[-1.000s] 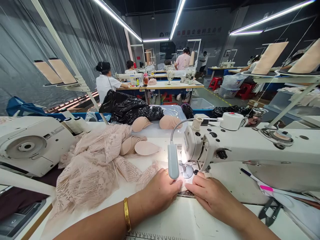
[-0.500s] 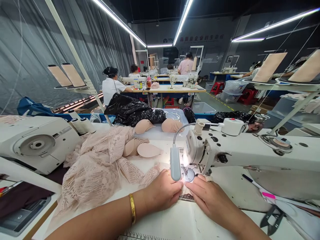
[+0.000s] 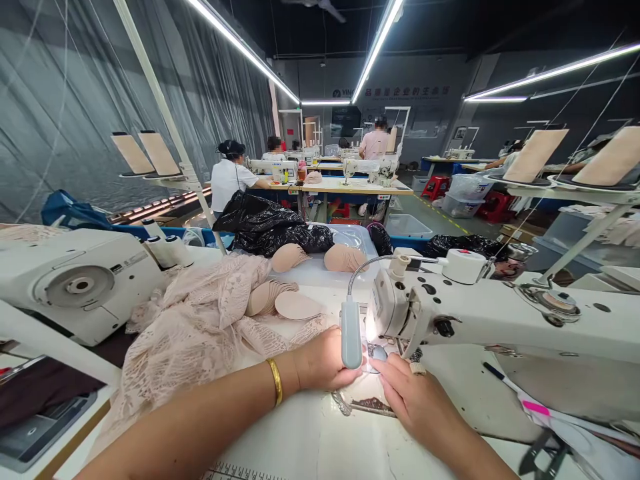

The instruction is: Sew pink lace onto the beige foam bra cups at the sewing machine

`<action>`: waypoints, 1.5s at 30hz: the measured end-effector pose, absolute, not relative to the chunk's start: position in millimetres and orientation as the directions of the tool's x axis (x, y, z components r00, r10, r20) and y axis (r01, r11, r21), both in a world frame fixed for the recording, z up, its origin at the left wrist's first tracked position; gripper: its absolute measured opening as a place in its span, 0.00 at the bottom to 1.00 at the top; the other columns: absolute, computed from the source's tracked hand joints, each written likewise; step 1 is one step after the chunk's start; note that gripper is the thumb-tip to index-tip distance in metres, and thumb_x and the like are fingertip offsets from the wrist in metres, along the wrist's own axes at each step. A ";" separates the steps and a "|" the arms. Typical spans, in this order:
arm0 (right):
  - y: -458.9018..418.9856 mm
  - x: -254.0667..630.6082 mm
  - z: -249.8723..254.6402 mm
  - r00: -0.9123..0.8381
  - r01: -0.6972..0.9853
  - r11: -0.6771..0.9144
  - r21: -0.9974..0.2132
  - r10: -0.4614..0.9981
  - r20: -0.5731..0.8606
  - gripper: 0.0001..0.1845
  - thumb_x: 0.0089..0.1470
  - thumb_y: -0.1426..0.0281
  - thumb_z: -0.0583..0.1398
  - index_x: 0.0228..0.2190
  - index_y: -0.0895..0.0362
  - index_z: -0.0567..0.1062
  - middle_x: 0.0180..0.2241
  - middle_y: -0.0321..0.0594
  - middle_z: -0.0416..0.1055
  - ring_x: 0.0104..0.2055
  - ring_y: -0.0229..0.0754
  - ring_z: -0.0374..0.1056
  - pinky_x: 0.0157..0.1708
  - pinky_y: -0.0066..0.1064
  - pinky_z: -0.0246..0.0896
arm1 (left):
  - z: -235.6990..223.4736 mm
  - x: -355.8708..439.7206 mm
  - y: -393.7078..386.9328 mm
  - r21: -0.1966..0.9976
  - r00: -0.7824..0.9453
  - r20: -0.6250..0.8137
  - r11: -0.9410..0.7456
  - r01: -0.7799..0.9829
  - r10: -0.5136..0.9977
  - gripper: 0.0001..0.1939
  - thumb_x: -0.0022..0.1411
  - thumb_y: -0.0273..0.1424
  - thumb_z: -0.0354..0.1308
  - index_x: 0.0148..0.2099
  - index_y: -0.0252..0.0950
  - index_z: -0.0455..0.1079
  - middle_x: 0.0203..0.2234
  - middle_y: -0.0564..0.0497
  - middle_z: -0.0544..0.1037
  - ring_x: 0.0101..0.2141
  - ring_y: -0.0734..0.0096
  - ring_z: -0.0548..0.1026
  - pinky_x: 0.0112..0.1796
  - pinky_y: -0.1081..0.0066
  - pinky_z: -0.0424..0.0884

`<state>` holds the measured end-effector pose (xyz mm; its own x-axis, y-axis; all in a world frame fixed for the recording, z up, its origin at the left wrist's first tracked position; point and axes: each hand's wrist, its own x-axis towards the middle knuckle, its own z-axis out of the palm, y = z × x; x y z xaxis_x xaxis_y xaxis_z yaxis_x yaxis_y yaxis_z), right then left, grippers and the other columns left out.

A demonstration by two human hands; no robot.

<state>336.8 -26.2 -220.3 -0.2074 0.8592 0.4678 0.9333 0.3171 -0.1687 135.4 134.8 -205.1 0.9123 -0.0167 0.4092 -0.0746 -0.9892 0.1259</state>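
L hand moved fwd by lamp, R hand nr sewing mach.; can't tell if hands grasp fabric.

"Ten o'clock?"
"Curtain, grey, draped. Nearer centre, same bearing: seated person, white shirt."
"Nine?"
"Bag, blue, one."
"Twelve?"
"Ceiling fan, partly in view."
"One?"
"Person, pink shirt; tube light, lit, overhead."
"Two?"
"Stool, red, beside clear storage boxes."
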 end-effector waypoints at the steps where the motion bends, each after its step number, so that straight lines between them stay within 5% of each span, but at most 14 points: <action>1: -26.2 336.8 -220.5 -0.209 0.934 0.318 -0.165 0.859 0.468 0.20 0.67 0.77 0.49 0.49 0.53 0.77 0.30 0.38 0.73 0.19 0.41 0.61 0.17 0.33 0.57 | -205.0 135.6 135.3 0.129 0.915 0.403 -0.989 -0.073 -0.015 0.08 0.72 0.31 0.59 0.43 0.36 0.79 0.44 0.43 0.85 0.41 0.59 0.82 0.46 0.60 0.79; 14: -27.9 338.9 -224.7 -0.203 0.936 0.307 -0.173 0.871 0.448 0.19 0.70 0.77 0.47 0.50 0.56 0.76 0.31 0.37 0.74 0.18 0.38 0.62 0.19 0.33 0.57 | -194.8 139.8 136.7 0.153 0.918 0.384 -0.988 0.037 0.094 0.08 0.72 0.32 0.58 0.43 0.36 0.78 0.39 0.45 0.81 0.43 0.57 0.77 0.49 0.59 0.74; 19: -29.1 341.3 -227.5 -0.181 0.917 0.315 -0.244 0.876 0.448 0.18 0.72 0.73 0.48 0.47 0.52 0.77 0.31 0.39 0.73 0.27 0.44 0.69 0.25 0.35 0.62 | -187.9 138.8 130.4 0.218 0.903 0.405 -0.974 0.060 0.146 0.10 0.73 0.28 0.54 0.37 0.36 0.72 0.36 0.46 0.78 0.38 0.59 0.74 0.44 0.62 0.71; 22: -33.4 337.0 -223.5 -0.130 0.861 0.312 -0.401 0.898 0.420 0.18 0.74 0.67 0.49 0.44 0.49 0.79 0.31 0.40 0.73 0.32 0.48 0.71 0.31 0.37 0.63 | -187.2 127.1 123.8 0.258 0.896 0.409 -0.964 0.069 0.174 0.13 0.73 0.23 0.50 0.34 0.37 0.67 0.33 0.48 0.77 0.35 0.62 0.73 0.41 0.64 0.69; 24: -36.9 325.7 -217.2 -0.032 0.733 0.228 -0.641 0.953 0.302 0.18 0.74 0.59 0.51 0.48 0.48 0.79 0.34 0.40 0.75 0.34 0.48 0.70 0.34 0.38 0.63 | -187.0 112.0 114.2 0.268 0.888 0.422 -0.961 0.073 0.185 0.11 0.74 0.24 0.50 0.37 0.37 0.69 0.33 0.47 0.78 0.35 0.62 0.74 0.41 0.65 0.70; 26: -39.7 307.2 -209.3 0.059 0.466 0.064 -0.882 0.993 0.103 0.22 0.72 0.50 0.55 0.57 0.48 0.74 0.34 0.37 0.74 0.32 0.46 0.68 0.34 0.38 0.62 | -186.7 91.9 100.2 0.317 0.873 0.443 -0.947 0.058 0.202 0.07 0.75 0.26 0.52 0.45 0.37 0.71 0.36 0.47 0.80 0.37 0.62 0.76 0.43 0.66 0.71; 29: -42.8 273.5 -198.5 0.100 0.078 -0.118 -0.990 0.989 -0.110 0.35 0.64 0.44 0.63 0.62 0.50 0.69 0.28 0.29 0.69 0.31 0.44 0.66 0.35 0.36 0.60 | -185.4 57.2 80.2 0.490 0.864 0.413 -0.870 0.054 0.286 0.15 0.72 0.29 0.60 0.59 0.39 0.70 0.46 0.47 0.82 0.45 0.61 0.79 0.49 0.65 0.73; 33: -52.6 237.7 -192.7 0.264 -0.237 -0.088 -0.967 0.953 -0.151 0.39 0.53 0.46 0.73 0.58 0.50 0.73 0.27 0.29 0.69 0.28 0.41 0.63 0.33 0.33 0.60 | -178.6 13.3 66.0 0.647 0.682 0.324 -0.680 0.346 0.655 0.23 0.64 0.27 0.63 0.60 0.41 0.71 0.54 0.43 0.80 0.54 0.51 0.77 0.56 0.55 0.71; 37: -64.7 217.9 -193.4 0.385 -0.439 0.018 -0.898 0.907 -0.170 0.39 0.47 0.48 0.77 0.56 0.48 0.75 0.28 0.28 0.68 0.26 0.36 0.59 0.28 0.29 0.59 | -165.3 -10.9 32.7 0.827 0.365 0.251 -0.395 0.401 0.897 0.15 0.68 0.40 0.64 0.52 0.39 0.75 0.45 0.43 0.80 0.46 0.53 0.78 0.50 0.57 0.73; 39: -70.1 210.6 -195.1 0.412 -0.474 0.040 -0.880 0.893 -0.181 0.39 0.46 0.48 0.78 0.55 0.48 0.77 0.28 0.28 0.67 0.25 0.35 0.58 0.25 0.27 0.58 | -164.4 -9.3 5.1 0.947 0.534 0.015 -0.184 0.265 0.845 0.22 0.73 0.52 0.60 0.44 0.37 0.78 0.36 0.46 0.80 0.38 0.59 0.77 0.42 0.64 0.73; 41: -77.7 204.0 -199.2 0.426 -0.491 0.038 -0.870 0.882 -0.202 0.38 0.47 0.48 0.78 0.55 0.47 0.78 0.29 0.29 0.68 0.24 0.34 0.58 0.23 0.26 0.58 | -170.3 1.6 -20.4 0.977 0.785 -0.213 0.118 0.177 0.582 0.32 0.69 0.62 0.59 0.42 0.35 0.81 0.33 0.45 0.82 0.34 0.61 0.78 0.39 0.67 0.72; 43: -89.3 198.1 -206.9 0.447 -0.487 0.032 -0.873 0.868 -0.217 0.36 0.47 0.48 0.78 0.54 0.46 0.79 0.29 0.30 0.69 0.23 0.35 0.61 0.23 0.27 0.61 | -179.1 18.3 -36.3 0.903 0.850 -0.283 0.423 0.079 0.445 0.36 0.64 0.65 0.63 0.43 0.35 0.84 0.35 0.42 0.84 0.37 0.58 0.81 0.42 0.66 0.73; 45: -104.5 193.0 -217.3 0.488 -0.446 0.032 -0.895 0.847 -0.213 0.33 0.48 0.48 0.77 0.53 0.45 0.81 0.29 0.31 0.71 0.23 0.36 0.63 0.23 0.28 0.64 | -184.9 35.5 -40.6 0.771 0.769 -0.285 0.614 -0.171 0.572 0.34 0.60 0.61 0.69 0.47 0.34 0.84 0.43 0.39 0.84 0.43 0.54 0.82 0.47 0.63 0.74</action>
<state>193.0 -104.5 -217.3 0.4879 0.8465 -0.2129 -0.4458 0.0320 -0.8946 35.5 -40.6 -184.9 0.7694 0.5717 -0.2849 -0.1705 0.6136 0.7710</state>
